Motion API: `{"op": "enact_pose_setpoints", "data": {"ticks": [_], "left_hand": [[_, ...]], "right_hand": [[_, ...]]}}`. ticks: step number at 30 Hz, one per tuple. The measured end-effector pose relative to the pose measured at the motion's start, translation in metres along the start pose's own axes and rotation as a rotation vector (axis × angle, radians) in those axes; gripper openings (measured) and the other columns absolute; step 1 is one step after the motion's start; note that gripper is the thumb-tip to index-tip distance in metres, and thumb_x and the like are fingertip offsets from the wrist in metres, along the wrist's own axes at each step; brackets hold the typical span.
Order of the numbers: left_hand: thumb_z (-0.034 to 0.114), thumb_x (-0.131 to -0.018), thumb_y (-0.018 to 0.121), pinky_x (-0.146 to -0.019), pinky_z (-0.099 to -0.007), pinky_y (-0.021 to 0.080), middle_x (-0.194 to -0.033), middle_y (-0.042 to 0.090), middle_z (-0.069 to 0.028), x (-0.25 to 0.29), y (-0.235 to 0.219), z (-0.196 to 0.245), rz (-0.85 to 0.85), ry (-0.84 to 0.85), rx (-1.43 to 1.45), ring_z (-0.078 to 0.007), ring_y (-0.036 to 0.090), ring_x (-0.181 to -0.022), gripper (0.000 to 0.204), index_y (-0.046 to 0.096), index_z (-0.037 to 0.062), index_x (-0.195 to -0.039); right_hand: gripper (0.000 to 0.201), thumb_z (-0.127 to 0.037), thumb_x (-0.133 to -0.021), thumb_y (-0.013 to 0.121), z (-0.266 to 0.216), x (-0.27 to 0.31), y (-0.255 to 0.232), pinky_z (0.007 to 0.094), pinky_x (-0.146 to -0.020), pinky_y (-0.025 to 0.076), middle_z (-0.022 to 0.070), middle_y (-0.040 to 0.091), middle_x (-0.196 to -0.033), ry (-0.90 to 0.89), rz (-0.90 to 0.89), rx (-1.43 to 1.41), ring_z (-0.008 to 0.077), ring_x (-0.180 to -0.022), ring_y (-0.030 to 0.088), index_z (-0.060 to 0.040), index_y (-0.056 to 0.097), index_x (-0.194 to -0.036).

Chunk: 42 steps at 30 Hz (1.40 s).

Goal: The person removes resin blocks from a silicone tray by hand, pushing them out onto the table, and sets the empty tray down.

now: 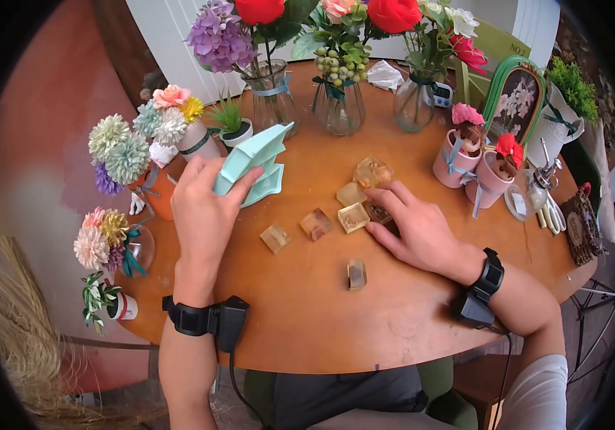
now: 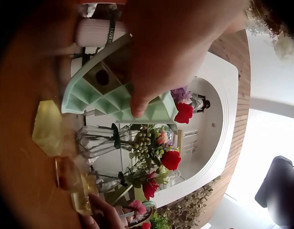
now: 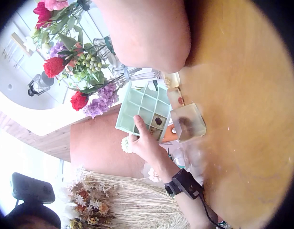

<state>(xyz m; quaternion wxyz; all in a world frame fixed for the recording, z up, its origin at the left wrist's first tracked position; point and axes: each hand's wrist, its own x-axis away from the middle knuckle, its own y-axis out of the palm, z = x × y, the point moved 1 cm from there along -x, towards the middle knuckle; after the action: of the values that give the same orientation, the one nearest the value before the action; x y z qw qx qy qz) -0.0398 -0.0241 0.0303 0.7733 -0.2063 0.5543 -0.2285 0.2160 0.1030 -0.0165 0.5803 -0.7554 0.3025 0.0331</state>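
My left hand (image 1: 210, 183) grips a mint-green compartment tray (image 1: 256, 163) by its edge, thumb on one side, and holds it tilted above the table. In the right wrist view, the tray's square compartments (image 3: 148, 102) show, with blocks that have dark centres in a couple near the thumb. My right hand (image 1: 422, 229) rests among a cluster of clear amber blocks, fingers spread and touching them. A pale block (image 1: 354, 217) lies by the thumb, and a darker block (image 1: 379, 211) is partly hidden under the fingers. Behind are a yellowish block (image 1: 351, 193) and a larger amber piece (image 1: 373, 171).
Two loose blocks, one pale (image 1: 275, 238) and one reddish (image 1: 316, 224), lie left of the cluster; another (image 1: 356, 274) stands nearer me. Glass flower vases (image 1: 339, 107) line the back of the wooden table (image 1: 300, 315). Pink pots (image 1: 490, 179) stand right, flower pots (image 1: 171, 193) left.
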Motion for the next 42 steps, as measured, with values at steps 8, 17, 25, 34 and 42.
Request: {"op": "enact_pose_setpoints", "data": {"ticks": [8,17,25,34,42], "left_hand": [[0.026,-0.081,0.078,-0.064,-0.0296,0.047,-0.08,0.066,-0.0052,0.006,0.012,0.01,0.018,-0.255,0.502,-0.0124,0.06,-0.071,0.034,0.068,-0.004,-0.094],[0.032,-0.094,0.063,-0.068,-0.0257,0.052,-0.102,0.065,-0.0094,0.024,0.023,0.054,-0.132,-0.832,1.232,-0.0115,0.062,-0.084,0.042,0.058,-0.0063,-0.112],[0.0,-0.082,0.072,-0.094,-0.0323,0.048,-0.124,0.056,-0.0077,0.033,0.025,0.066,-0.54,-0.748,1.505,-0.0168,0.055,-0.114,0.056,0.044,0.0002,-0.131],[0.003,-0.083,0.072,-0.094,-0.0331,0.047,-0.124,0.055,-0.0086,0.03,0.02,0.064,-0.61,-0.665,1.544,-0.0181,0.055,-0.115,0.058,0.043,-0.0009,-0.132],[0.003,-0.084,0.07,-0.091,-0.0322,0.049,-0.121,0.057,-0.0087,0.032,0.019,0.065,-0.548,-0.699,1.527,-0.0166,0.057,-0.11,0.053,0.045,-0.0017,-0.13]], "right_hand": [[0.045,-0.026,-0.087,0.064,-0.006,0.0,-0.005,0.0432,-0.068,0.052,0.0159,0.053,-0.11,0.017,0.056,-0.049,0.0345,-0.085,0.062,-0.0033,0.049,-0.123],[0.06,-0.02,-0.076,0.082,-0.007,0.007,-0.003,0.0256,-0.053,0.042,0.0099,0.043,-0.105,-0.199,0.408,-0.519,0.0114,-0.065,0.044,-0.0021,0.043,-0.118],[0.053,-0.011,-0.083,0.074,-0.003,0.0,-0.002,0.0246,-0.064,0.054,0.0156,0.035,-0.122,-0.03,0.403,-0.592,0.0152,-0.081,0.059,-0.0033,0.039,-0.122],[0.048,-0.018,-0.089,0.069,-0.012,0.003,-0.001,0.0238,-0.06,0.051,0.0059,0.051,-0.102,0.172,0.179,-1.039,0.0086,-0.073,0.057,-0.0045,0.037,-0.122],[0.056,-0.019,-0.081,0.076,-0.022,-0.003,-0.016,0.035,-0.081,0.049,0.0186,0.051,-0.119,-0.032,0.492,-0.243,0.0217,-0.094,0.057,-0.0105,0.048,-0.128]]}}
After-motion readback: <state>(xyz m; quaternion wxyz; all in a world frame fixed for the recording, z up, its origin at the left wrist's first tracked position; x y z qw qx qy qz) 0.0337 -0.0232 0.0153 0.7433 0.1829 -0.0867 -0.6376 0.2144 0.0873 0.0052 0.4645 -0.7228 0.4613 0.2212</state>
